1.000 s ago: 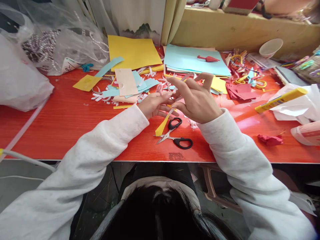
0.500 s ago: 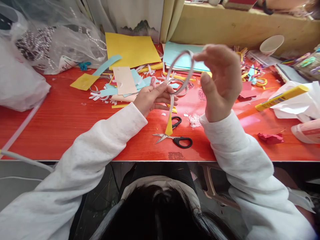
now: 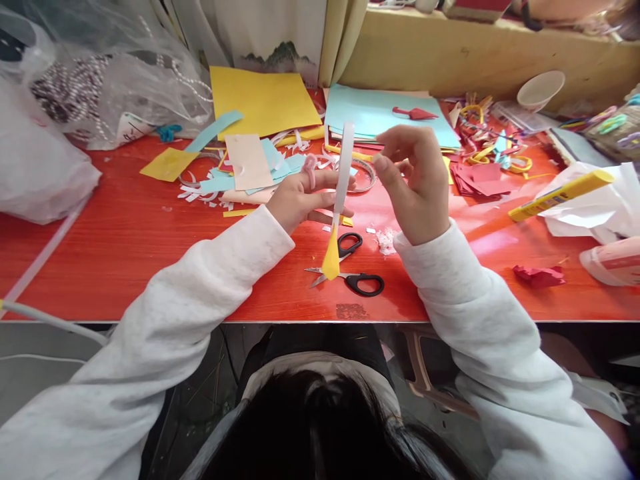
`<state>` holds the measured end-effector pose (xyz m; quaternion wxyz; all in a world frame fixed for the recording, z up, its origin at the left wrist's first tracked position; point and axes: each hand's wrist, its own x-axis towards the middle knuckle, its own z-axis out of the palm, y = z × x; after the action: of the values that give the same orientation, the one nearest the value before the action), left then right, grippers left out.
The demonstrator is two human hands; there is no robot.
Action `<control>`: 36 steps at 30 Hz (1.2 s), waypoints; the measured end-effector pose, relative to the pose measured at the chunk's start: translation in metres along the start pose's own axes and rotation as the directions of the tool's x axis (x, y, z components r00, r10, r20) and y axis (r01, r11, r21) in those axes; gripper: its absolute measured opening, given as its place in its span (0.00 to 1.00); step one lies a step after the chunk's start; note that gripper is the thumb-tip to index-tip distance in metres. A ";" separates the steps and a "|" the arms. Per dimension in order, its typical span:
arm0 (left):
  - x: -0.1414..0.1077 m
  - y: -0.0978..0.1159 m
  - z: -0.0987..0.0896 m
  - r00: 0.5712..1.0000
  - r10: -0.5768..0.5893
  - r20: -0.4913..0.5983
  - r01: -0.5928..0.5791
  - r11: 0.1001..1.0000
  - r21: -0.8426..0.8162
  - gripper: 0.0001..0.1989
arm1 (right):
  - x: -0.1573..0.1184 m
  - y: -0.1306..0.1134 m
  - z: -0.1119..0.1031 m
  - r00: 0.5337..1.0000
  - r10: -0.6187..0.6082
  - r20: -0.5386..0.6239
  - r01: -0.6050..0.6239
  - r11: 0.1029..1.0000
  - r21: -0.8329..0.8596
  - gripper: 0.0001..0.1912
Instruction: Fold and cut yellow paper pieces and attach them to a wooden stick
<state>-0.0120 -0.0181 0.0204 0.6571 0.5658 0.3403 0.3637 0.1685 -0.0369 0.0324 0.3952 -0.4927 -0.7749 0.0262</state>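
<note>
My left hand [image 3: 305, 197] holds a narrow roll of white tape [image 3: 345, 163] at its fingers, turned nearly edge-on. A pointed piece of yellow paper [image 3: 331, 257] hangs from the lower end of the tape, over the scissors. A fuzzy pink loop [image 3: 311, 168] sits at a finger of the left hand. To the right of the tape, my right hand [image 3: 417, 180] is raised with bent fingers, thumb and forefinger apart and nothing visible between them. Black-handled scissors [image 3: 365, 285] lie with blades parted on the red table [image 3: 250, 273].
Yellow sheets [image 3: 260, 100], light blue sheets [image 3: 370, 110] and paper scraps [image 3: 250, 160] lie behind the hands. Another tape ring [image 3: 367, 180] rests there. Rightward are a yellow glue stick [image 3: 560, 195], crumpled white paper [image 3: 615, 207] and a cup [image 3: 541, 92]. Plastic bags [image 3: 45, 147] stand left.
The tape roll has turned from showing its round opening to edge-on. My right hand has come off its rim and moved down and left. The yellow piece swung slightly left.
</note>
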 end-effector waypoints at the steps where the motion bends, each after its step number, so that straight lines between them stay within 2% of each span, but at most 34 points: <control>1: 0.000 0.001 0.000 1.000 -0.001 -0.001 0.001 1.000 -0.002 0.14 | -0.002 0.002 -0.003 1.000 -0.001 0.021 0.000 0.999 0.034 0.17; 3: 0.000 0.003 -0.001 1.000 0.002 -0.009 -0.002 1.000 -0.010 0.15 | -0.011 0.005 -0.008 0.989 -0.031 0.143 0.014 0.993 0.117 0.14; 4: -0.001 0.004 -0.001 1.000 0.005 -0.014 -0.006 1.000 -0.012 0.15 | -0.018 0.006 -0.011 0.960 -0.063 0.274 0.024 0.990 0.142 0.13; 5: -0.001 0.005 -0.002 1.000 0.007 -0.018 -0.007 1.000 -0.011 0.15 | -0.027 0.005 -0.014 0.918 -0.105 0.381 0.045 0.985 0.165 0.13; 6: -0.001 0.006 -0.002 1.000 0.009 -0.018 -0.010 1.000 -0.008 0.15 | -0.036 0.005 -0.016 0.856 -0.134 0.500 0.060 0.985 0.161 0.15; 8: -0.002 0.007 -0.002 1.000 0.017 -0.009 -0.017 1.000 0.002 0.15 | -0.053 0.002 -0.019 0.770 -0.169 0.616 0.121 0.985 0.120 0.23; 9: -0.002 0.008 -0.003 1.000 0.020 0.001 -0.020 1.000 0.007 0.15 | -0.060 0.001 -0.020 0.754 -0.163 0.636 0.141 0.986 0.086 0.24; 11: -0.002 0.008 -0.003 0.999 0.019 0.027 -0.019 1.000 0.013 0.16 | -0.068 0.000 -0.021 0.756 -0.150 0.637 0.172 0.985 0.028 0.22; 13: -0.002 0.008 -0.004 0.998 0.002 0.057 -0.002 1.000 -0.001 0.18 | -0.070 -0.002 -0.021 0.769 -0.130 0.626 0.183 0.983 -0.021 0.20; 15: -0.002 0.008 -0.004 0.995 -0.018 0.093 0.022 0.999 -0.041 0.21 | -0.067 -0.006 -0.021 0.760 -0.080 0.645 0.164 0.984 -0.071 0.18; 17: -0.003 0.009 -0.005 0.992 -0.025 0.126 0.035 0.996 -0.078 0.23 | -0.062 -0.012 -0.022 0.732 0.017 0.681 0.089 0.989 -0.120 0.15; 20: -0.006 0.012 -0.004 0.991 -0.027 0.132 0.038 0.996 -0.078 0.26 | -0.056 -0.023 -0.028 0.679 0.180 0.711 -0.091 0.983 -0.162 0.11; 21: -0.007 0.012 -0.004 0.992 -0.030 0.123 0.040 0.997 -0.073 0.27 | -0.055 -0.025 -0.030 0.655 0.221 0.723 -0.169 0.975 -0.145 0.11; 23: -0.008 0.013 -0.003 0.992 -0.041 0.117 0.050 0.996 -0.074 0.28 | -0.054 -0.027 -0.036 0.574 0.268 0.774 -0.361 0.931 -0.054 0.13; 25: -0.009 0.013 -0.002 0.991 -0.044 0.124 0.054 0.995 -0.084 0.30 | -0.055 -0.022 -0.041 0.510 0.263 0.819 -0.545 0.835 0.071 0.13; 26: -0.008 0.012 -0.003 0.991 -0.043 0.131 0.054 0.995 -0.086 0.31 | -0.057 -0.018 -0.044 0.506 0.252 0.825 -0.604 0.786 0.130 0.13; 29: -0.005 0.008 -0.004 0.989 -0.019 0.144 0.031 0.996 -0.087 0.33 | -0.064 -0.003 -0.050 0.538 0.250 0.805 -0.693 0.674 0.254 0.14; 30: -0.004 0.007 -0.004 0.989 -0.007 0.151 0.020 0.996 -0.086 0.34 | -0.066 0.001 -0.053 0.518 0.257 0.816 -0.728 0.633 0.263 0.17; 34: -0.002 0.005 -0.006 0.984 0.008 0.177 0.005 0.997 -0.075 0.34 | -0.072 0.010 -0.066 0.340 0.225 0.913 -0.849 0.492 0.195 0.24; 36: -0.003 0.007 -0.005 0.988 -0.019 0.152 0.031 0.996 -0.078 0.32 | -0.073 0.010 -0.072 0.299 0.198 0.933 -0.866 0.468 0.178 0.26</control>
<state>-0.0181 -0.0179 0.0266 0.7078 0.5606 0.2818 0.3247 0.2367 -0.1143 0.0349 0.0943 -0.4865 -0.5503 0.6720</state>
